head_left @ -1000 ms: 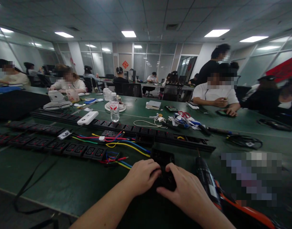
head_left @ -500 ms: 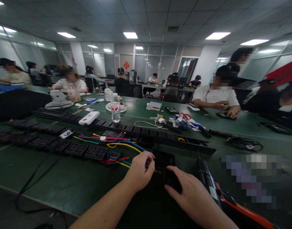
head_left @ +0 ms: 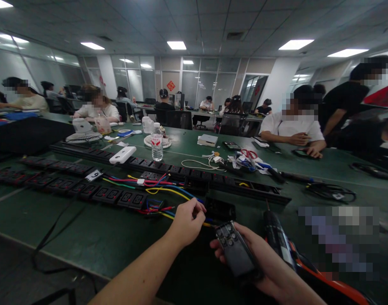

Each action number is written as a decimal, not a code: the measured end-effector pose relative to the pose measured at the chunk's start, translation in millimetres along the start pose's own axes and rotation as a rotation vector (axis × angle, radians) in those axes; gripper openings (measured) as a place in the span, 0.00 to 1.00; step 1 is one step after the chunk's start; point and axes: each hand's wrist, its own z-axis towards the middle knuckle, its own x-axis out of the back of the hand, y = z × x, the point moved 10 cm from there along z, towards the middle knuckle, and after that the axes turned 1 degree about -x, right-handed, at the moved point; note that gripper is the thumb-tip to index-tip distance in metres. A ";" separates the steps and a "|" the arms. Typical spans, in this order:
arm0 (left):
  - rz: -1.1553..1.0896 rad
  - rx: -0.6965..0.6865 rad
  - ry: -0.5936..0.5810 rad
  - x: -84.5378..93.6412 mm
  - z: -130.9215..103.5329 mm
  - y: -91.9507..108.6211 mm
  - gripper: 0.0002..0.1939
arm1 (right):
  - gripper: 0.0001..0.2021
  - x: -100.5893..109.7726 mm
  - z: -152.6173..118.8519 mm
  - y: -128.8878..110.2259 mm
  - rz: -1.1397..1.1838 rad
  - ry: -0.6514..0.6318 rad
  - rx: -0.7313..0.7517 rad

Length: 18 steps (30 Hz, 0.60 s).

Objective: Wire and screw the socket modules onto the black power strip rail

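Observation:
My right hand (head_left: 260,258) is wrapped round a black rectangular module (head_left: 236,252) with several round terminals at its upper end, held tilted above the table. Beside it, my left hand (head_left: 189,220) is closed in a pinch near the ends of blue and yellow wires (head_left: 171,192); what its fingertips hold, if anything, is too small to tell. Just behind both hands lies an open black housing (head_left: 221,208). Black socket strips (head_left: 101,193) run off to the left, with coloured wires at their right ends.
An orange and black power screwdriver (head_left: 276,235) lies right of my right hand. Farther back are a water bottle (head_left: 157,144), a white device (head_left: 123,155), a long black rail (head_left: 260,189) and a cable bundle (head_left: 335,192). People sit across the table.
The black module in my right hand has turned, so its terminals now show, and the hand has closed round it. My left hand has hardly moved. At the right, a standing person has moved rightward.

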 end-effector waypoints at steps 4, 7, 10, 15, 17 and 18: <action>0.022 0.010 -0.027 -2.4 -0.4 -1.1 0.04 | 0.30 0.4 -1.8 3.5 -0.013 0.012 0.007; 0.097 -0.073 -0.076 -5.7 -2.0 11.1 0.05 | 0.29 4.2 -10.7 -3.9 -0.111 0.048 0.050; 0.173 -0.246 -0.181 -13.9 -8.0 31.3 0.05 | 0.24 14.1 -22.8 -26.1 -0.367 0.141 0.173; 0.400 -0.367 -0.317 -20.7 -18.0 42.1 0.04 | 0.28 19.7 -38.2 -61.1 -1.212 0.397 0.384; 0.463 -0.357 -0.349 -20.5 -18.9 40.4 0.05 | 0.28 19.4 -37.3 -60.9 -1.311 0.427 0.383; 0.488 -0.352 -0.366 -20.9 -19.2 39.3 0.05 | 0.27 17.4 -36.1 -60.2 -1.352 0.426 0.386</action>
